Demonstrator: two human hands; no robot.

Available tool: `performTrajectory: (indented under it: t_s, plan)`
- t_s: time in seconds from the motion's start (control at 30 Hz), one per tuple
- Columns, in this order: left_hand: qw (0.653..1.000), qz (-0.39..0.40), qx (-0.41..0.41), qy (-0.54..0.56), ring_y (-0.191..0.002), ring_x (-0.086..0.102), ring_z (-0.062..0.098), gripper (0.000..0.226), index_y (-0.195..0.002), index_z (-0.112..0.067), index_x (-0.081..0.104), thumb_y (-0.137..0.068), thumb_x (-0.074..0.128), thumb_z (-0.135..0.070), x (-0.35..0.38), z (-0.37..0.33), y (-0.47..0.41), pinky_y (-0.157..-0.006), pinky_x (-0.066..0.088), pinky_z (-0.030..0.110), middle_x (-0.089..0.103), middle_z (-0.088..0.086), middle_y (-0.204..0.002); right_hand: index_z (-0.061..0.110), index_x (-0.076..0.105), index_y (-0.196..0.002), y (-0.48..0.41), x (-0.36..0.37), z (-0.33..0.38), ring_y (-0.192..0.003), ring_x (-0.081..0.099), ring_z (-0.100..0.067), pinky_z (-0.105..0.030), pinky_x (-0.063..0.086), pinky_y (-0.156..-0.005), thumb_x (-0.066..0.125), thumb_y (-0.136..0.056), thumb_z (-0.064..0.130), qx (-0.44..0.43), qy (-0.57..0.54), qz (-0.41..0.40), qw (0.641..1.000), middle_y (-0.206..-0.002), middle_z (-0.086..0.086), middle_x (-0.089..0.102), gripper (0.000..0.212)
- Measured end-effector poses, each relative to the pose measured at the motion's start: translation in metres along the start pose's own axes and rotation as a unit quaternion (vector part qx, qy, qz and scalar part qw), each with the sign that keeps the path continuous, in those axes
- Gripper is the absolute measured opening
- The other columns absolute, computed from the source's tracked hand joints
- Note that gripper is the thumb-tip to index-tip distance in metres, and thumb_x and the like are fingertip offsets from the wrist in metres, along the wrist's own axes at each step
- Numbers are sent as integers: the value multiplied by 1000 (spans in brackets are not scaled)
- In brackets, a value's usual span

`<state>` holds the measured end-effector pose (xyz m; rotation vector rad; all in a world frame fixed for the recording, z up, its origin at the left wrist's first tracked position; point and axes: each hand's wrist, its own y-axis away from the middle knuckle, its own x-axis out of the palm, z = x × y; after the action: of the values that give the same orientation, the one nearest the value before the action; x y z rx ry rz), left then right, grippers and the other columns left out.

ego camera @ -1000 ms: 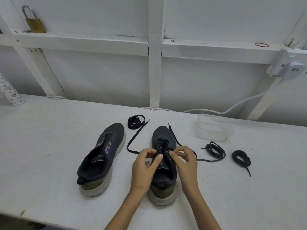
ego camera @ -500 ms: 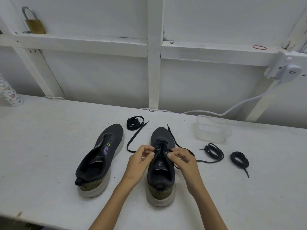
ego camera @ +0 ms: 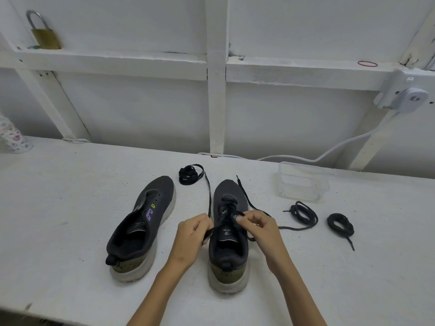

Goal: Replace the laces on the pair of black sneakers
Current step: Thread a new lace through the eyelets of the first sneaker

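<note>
White-painted boards and beams back a white counter (ego camera: 70,208) in the single head view. At the frame's left edge a patterned cup-like thing (ego camera: 13,140) is cut off. A brass padlock (ego camera: 44,34) stands on the beam at upper left, a red rubber band (ego camera: 367,64) lies at upper right, and below it sits a white device (ego camera: 410,100) whose logo is too small to read.

The laceless sneaker (ego camera: 143,227) at centre left carries purple and yellow marks. Print on both insoles is illegible. The laced sneaker (ego camera: 229,236) stands at centre with its heel toward the camera, and the hands cover its upper eyelets. The left hand (ego camera: 191,236) has its fingers curled, pinching the lace (ego camera: 209,196). The right hand (ego camera: 261,229) pinches the other strand over the tongue.

Three coiled laces lie apart: one (ego camera: 188,174) between the toes, two (ego camera: 303,214) (ego camera: 340,224) at right. The counter shows through a clear plastic tub (ego camera: 302,182) beyond them.
</note>
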<state>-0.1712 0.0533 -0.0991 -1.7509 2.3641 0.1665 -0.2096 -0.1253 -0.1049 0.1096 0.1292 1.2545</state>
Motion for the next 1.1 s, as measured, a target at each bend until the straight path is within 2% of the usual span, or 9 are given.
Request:
performTrajectory:
  t_s: [0.07,0.2,0.37,0.47,0.6,0.73,0.9,0.97,1.1]
  plan:
    - [999,-10,-37,2,-49,37,12,33,-64,-14,51,-97,52,-17,1,0,-4,-52,34,24,43,-5,-48,11,70,-75,0,-1,1,-86,63,-9,-15,47,-69,75,-84,24,-7,18,7,1000,-91,-2,70,16]
    - [998,34,-48,-14,-45,41,9,19,-88,-13,65,-95,60,-30,4,-5,-11,-49,37,16,48,-7,-48,17,74,-75,0,0,6,-87,64,-8,-16,48,-74,77,-83,25,-25,56,1,998,-87,5,69,12]
    - [997,51,-59,-6,-45,41,7,12,-85,-12,69,-92,65,-21,6,-10,-18,-49,38,16,46,-2,-51,13,73,-78,-2,-1,14,-87,61,-13,-22,47,-75,74,-85,20,-52,118,32,991,-88,-1,68,10]
    - [995,48,-85,-3,-48,42,4,16,-82,-13,64,-96,58,-16,9,-12,-18,-49,38,14,48,-6,-54,5,67,-86,-4,1,14,-89,60,-15,-23,47,-77,67,-89,14,-41,126,33,991,-96,-6,66,10]
    - [992,15,-103,74,-56,45,5,22,-81,-12,56,-100,46,-15,15,-6,-6,-52,37,17,53,-8,-62,4,59,-86,-2,10,4,-86,58,-14,-30,48,-77,59,-91,8,-19,69,-23,997,-98,-8,64,7]
    - [975,-25,-133,179,-42,37,1,27,-77,-11,49,-102,40,-12,20,-8,5,-50,34,16,45,-13,-53,-3,59,-89,0,17,-4,-82,56,-16,-30,47,-76,57,-92,8,14,7,-79,997,-97,-11,64,11]
    - [983,-7,-141,118,-46,41,4,26,-75,-13,53,-99,52,-23,16,-17,-2,-48,31,18,49,-7,-60,8,59,-76,1,20,-1,-71,58,-13,-26,47,-68,67,-88,19,0,5,-78,997,-73,-1,63,18]
    - [988,14,-128,81,-52,46,3,25,-79,-13,58,-97,57,-31,16,-19,-7,-47,35,15,52,-9,-61,14,61,-75,0,23,0,-75,63,-13,-27,50,-72,71,-87,28,-24,34,-64,997,-77,0,67,21]
    - [989,26,-108,102,-55,47,1,18,-84,-13,56,-97,56,-25,22,-21,-5,-49,36,12,52,-11,-62,24,62,-71,1,26,-5,-85,64,-14,-29,49,-76,67,-91,28,-52,50,-60,996,-85,0,66,21]
